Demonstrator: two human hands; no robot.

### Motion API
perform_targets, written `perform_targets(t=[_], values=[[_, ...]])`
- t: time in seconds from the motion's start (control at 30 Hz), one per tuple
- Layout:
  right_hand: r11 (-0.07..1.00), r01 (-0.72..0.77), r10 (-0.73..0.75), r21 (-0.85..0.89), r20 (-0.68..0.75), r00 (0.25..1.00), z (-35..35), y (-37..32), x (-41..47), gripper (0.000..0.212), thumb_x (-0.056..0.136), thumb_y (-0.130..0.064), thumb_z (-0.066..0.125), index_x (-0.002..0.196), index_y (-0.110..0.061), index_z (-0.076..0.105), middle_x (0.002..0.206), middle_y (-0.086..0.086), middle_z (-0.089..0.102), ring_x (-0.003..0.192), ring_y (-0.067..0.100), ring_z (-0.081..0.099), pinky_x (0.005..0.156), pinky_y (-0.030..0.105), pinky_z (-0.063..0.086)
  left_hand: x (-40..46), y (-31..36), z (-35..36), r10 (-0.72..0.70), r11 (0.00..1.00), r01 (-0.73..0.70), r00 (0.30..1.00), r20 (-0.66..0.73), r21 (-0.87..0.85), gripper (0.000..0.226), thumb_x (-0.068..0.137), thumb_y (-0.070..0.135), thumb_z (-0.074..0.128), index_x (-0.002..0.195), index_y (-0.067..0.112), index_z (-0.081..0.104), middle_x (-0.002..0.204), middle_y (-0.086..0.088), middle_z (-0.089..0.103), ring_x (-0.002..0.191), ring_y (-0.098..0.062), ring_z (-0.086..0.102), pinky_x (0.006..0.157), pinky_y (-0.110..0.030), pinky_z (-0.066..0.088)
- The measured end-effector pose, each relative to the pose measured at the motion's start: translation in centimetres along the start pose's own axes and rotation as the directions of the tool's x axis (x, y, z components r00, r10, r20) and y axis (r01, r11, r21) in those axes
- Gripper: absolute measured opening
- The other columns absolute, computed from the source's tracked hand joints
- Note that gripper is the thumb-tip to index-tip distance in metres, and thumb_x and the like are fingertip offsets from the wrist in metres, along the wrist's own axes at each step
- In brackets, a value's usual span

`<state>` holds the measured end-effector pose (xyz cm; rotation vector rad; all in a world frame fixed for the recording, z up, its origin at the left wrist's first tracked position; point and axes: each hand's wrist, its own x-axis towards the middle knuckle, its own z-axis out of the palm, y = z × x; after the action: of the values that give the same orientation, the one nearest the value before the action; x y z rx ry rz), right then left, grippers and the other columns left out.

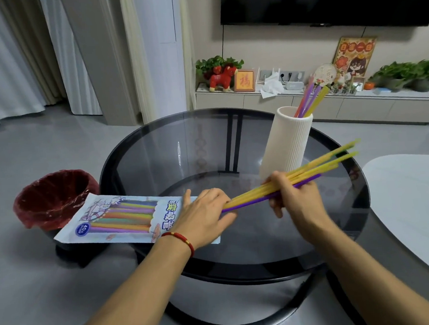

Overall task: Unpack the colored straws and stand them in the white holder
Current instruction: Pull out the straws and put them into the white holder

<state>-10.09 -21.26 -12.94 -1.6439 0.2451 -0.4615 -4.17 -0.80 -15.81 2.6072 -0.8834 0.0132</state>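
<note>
A straw packet (118, 216), printed with colored straws, lies flat on the left part of the round glass table (158, 160). My left hand (206, 216) presses flat on the packet's open right end. My right hand (294, 195) grips a bundle of yellow and purple straws (319, 167) that reaches from the packet's mouth up to the right. Behind the bundle stands the white ribbed holder (289, 142), with several pink, purple and yellow straws (310, 98) upright in it.
A red-lined bin (52, 195) stands on the floor left of the table. A white tabletop (411, 200) lies at the right. A low cabinet (330, 105) with plants and ornaments runs along the back wall under a dark screen.
</note>
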Motion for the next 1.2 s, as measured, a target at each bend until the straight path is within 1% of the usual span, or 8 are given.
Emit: perform_targets(t=[0.2,0.33,0.43,0.6,0.77,0.87,1.0,1.2], values=[[0.883,0.253,-0.211,-0.396,0.146,0.966,-5.8,-7.5,1.5,0.026,0.103,-0.024,0.063,0.085,-0.010,0.075,0.060,0.009,0.073,0.044,0.021,0.067,0.047,0.022,0.056,0.2,0.1,1.0,0.003,0.998,-0.007,0.997,0.072,0.066,0.039,0.097,0.056,0.044,0.125,0.033,0.057,0.131,0.015,0.050,0.132,-0.007,0.039,0.117,-0.067,0.011],[0.722,0.302,-0.187,-0.623,0.245,0.951,-6.1,-12.0,4.0,0.019,0.098,-0.028,0.069,0.084,-0.018,0.073,0.061,-0.001,0.074,0.044,0.015,0.069,0.044,0.018,0.053,0.4,0.4,1.4,0.002,0.997,-0.008,0.997,0.081,0.083,0.044,0.095,0.057,0.047,0.129,0.030,0.053,0.137,0.012,0.047,0.137,-0.009,0.036,0.118,-0.066,0.007],[0.609,0.298,-0.093,-0.735,0.306,0.947,-4.1,-11.2,4.7,0.018,0.098,-0.026,0.070,0.087,-0.012,0.072,0.064,0.004,0.072,0.046,0.011,0.069,0.044,0.016,0.053,0.4,0.6,1.5,0.002,0.997,-0.009,0.997,0.079,0.080,0.044,0.095,0.055,0.047,0.130,0.029,0.053,0.138,0.009,0.048,0.137,-0.012,0.036,0.117,-0.068,0.008],[0.596,0.256,-0.009,-0.761,0.312,0.950,-2.1,-5.6,3.6,0.026,0.102,-0.027,0.066,0.098,-0.001,0.067,0.084,0.016,0.070,0.058,0.020,0.070,0.056,0.031,0.063,0.4,0.7,1.3,0.008,0.996,-0.016,0.996,0.087,0.087,0.044,0.096,0.053,0.044,0.131,0.029,0.054,0.141,0.008,0.046,0.139,-0.012,0.034,0.116,-0.069,0.008],[0.703,0.202,-0.074,-0.682,0.213,0.974,-2.8,-4.1,3.6,0.029,0.102,-0.025,0.065,0.086,-0.002,0.070,0.070,0.018,0.071,0.051,0.032,0.070,0.049,0.042,0.062,0.4,0.6,1.3,0.015,0.997,-0.021,0.996,0.083,0.069,0.043,0.096,0.053,0.043,0.131,0.030,0.054,0.140,0.009,0.046,0.138,-0.011,0.035,0.116,-0.070,0.008],[0.813,0.236,-0.168,-0.532,0.175,0.970,-3.3,-3.8,3.3,0.026,0.100,-0.023,0.065,0.080,-0.011,0.075,0.060,0.014,0.070,0.045,0.031,0.066,0.044,0.033,0.057,0.5,0.7,1.3,0.009,0.998,-0.014,0.996,0.087,0.064,0.041,0.097,0.052,0.043,0.131,0.030,0.054,0.137,0.009,0.046,0.137,-0.011,0.035,0.115,-0.071,0.008],[0.779,0.209,-0.075,-0.591,0.243,0.967,-3.1,-2.0,3.0,0.029,0.102,-0.022,0.062,0.078,-0.012,0.073,0.061,0.014,0.070,0.046,0.029,0.067,0.047,0.028,0.057,0.5,1.0,1.2,-0.001,0.998,-0.005,0.995,0.096,0.062,0.041,0.098,0.053,0.042,0.129,0.031,0.055,0.137,0.009,0.046,0.136,-0.012,0.035,0.115,-0.071,0.006],[0.775,0.241,-0.133,-0.584,0.222,0.966,-3.5,-0.9,2.7,0.027,0.102,-0.022,0.063,0.078,-0.016,0.073,0.058,0.007,0.070,0.042,0.020,0.066,0.047,0.024,0.056,0.7,1.1,1.2,-0.014,0.999,0.009,0.995,0.097,0.044,0.040,0.098,0.053,0.041,0.130,0.032,0.054,0.138,0.009,0.046,0.137,-0.012,0.034,0.116,-0.071,0.006]])
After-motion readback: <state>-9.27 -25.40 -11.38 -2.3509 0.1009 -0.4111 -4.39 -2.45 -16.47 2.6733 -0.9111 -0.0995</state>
